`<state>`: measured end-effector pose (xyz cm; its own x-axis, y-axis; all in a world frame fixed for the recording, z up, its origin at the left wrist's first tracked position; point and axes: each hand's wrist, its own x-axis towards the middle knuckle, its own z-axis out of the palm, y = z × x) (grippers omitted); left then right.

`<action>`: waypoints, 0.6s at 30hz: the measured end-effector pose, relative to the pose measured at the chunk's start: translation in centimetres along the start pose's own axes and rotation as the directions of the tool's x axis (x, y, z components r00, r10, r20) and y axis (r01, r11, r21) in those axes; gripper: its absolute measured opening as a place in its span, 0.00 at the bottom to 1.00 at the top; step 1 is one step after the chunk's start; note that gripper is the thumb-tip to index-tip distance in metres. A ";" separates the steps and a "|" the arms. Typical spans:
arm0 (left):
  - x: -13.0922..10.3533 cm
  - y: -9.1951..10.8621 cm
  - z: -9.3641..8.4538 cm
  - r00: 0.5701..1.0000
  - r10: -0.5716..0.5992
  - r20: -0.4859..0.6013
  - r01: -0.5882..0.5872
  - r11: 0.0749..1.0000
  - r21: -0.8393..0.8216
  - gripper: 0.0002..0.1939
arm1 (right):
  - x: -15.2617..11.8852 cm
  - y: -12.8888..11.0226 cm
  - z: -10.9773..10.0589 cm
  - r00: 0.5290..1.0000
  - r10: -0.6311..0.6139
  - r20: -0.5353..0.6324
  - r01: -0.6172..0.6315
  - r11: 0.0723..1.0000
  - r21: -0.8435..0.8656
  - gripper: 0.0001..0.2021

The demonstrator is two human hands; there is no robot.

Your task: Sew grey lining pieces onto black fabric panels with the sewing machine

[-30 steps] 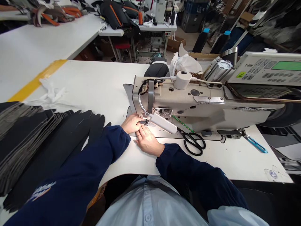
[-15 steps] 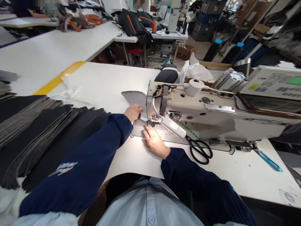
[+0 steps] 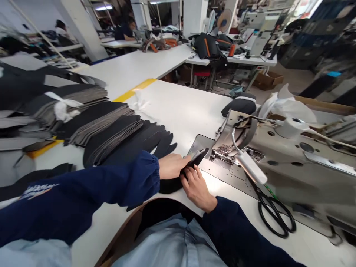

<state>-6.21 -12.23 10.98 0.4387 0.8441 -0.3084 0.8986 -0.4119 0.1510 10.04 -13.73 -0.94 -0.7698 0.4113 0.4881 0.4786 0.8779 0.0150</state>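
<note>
A dark fabric piece (image 3: 170, 186) with a grey underside lies at the front of the white table, its right end raised and folded over. My left hand (image 3: 174, 165) is closed on the upper part of this piece. Just right of it, my right hand (image 3: 197, 186) grips the same piece near the fold, fingers bent. The sewing machine's needle area (image 3: 225, 152) is to the right of both hands, with a lit white lamp (image 3: 251, 165) over the metal plate. Neither hand touches the machine.
Stacks of dark cut pieces (image 3: 111, 137) cover the table's left side, one tied with white cloth (image 3: 65, 107). Black scissors (image 3: 274, 213) lie right of my right hand. Yellow tape (image 3: 136, 90) crosses the table joint. A person (image 3: 128, 30) sits in the back.
The view has turned left. Both hands have moved from beside the needle area to the table's front left of it, and the fabric piece is now out of the machine, folded between them.
</note>
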 end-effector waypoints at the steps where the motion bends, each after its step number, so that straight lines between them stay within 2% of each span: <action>1: -0.8 -0.3 -0.1 1.000 -0.014 0.025 0.015 0.999 -0.043 0.15 | 0.2 -0.7 0.1 1.000 -0.026 0.012 0.026 0.999 0.022 0.12; 3: -2.1 -1.9 -0.6 0.999 -0.053 0.014 0.054 0.991 -0.124 0.16 | 0.3 -1.6 0.2 0.998 -0.058 0.029 0.056 0.995 0.078 0.10; 5: -3.2 -4.8 -1.5 0.975 -0.208 -0.084 0.199 0.974 -0.106 0.17 | -0.1 -1.8 0.4 0.998 -0.060 0.022 0.057 0.992 0.114 0.10; 6: -3.8 -6.5 -2.1 0.937 -0.316 -0.149 0.309 0.949 -0.064 0.17 | -0.4 -1.7 0.4 0.999 -0.053 0.009 0.052 0.992 0.115 0.11; 8: -5.4 -10.5 -3.4 0.811 -0.514 -0.279 0.539 0.842 0.017 0.17 | -1.1 -1.2 0.6 0.999 -0.030 -0.022 0.031 0.996 0.089 0.12; 9: -6.3 -12.5 -3.9 0.752 -0.576 -0.321 0.616 0.787 0.030 0.18 | -1.6 -1.0 0.7 0.999 -0.017 -0.032 0.019 0.997 0.070 0.13; 11: -8.1 -16.1 -4.6 0.662 -0.672 -0.332 0.717 0.696 0.021 0.20 | -2.3 -0.8 0.9 0.999 -0.001 -0.036 0.002 0.999 0.034 0.15; 13: -9.5 -18.8 -4.5 0.602 -0.751 -0.271 0.783 0.622 0.014 0.21 | -2.8 -0.7 1.1 1.000 0.006 -0.020 -0.006 1.000 0.015 0.16; 15: -10.3 -20.3 -3.9 0.586 -0.782 -0.212 0.805 0.592 0.042 0.21 | -3.0 -0.7 1.2 1.000 0.005 0.002 -0.005 1.000 0.013 0.17; 18: -10.6 -20.4 -3.2 0.603 -0.770 -0.206 0.796 0.595 0.106 0.19 | -3.0 -0.6 1.1 0.999 -0.007 0.043 0.006 1.000 0.013 0.23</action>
<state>-29.23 -11.69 14.19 -0.4276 0.8974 -0.1085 0.8845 0.3906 -0.2550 11.62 -15.19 -3.33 -0.7903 0.4155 0.4503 0.4682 0.8836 0.0065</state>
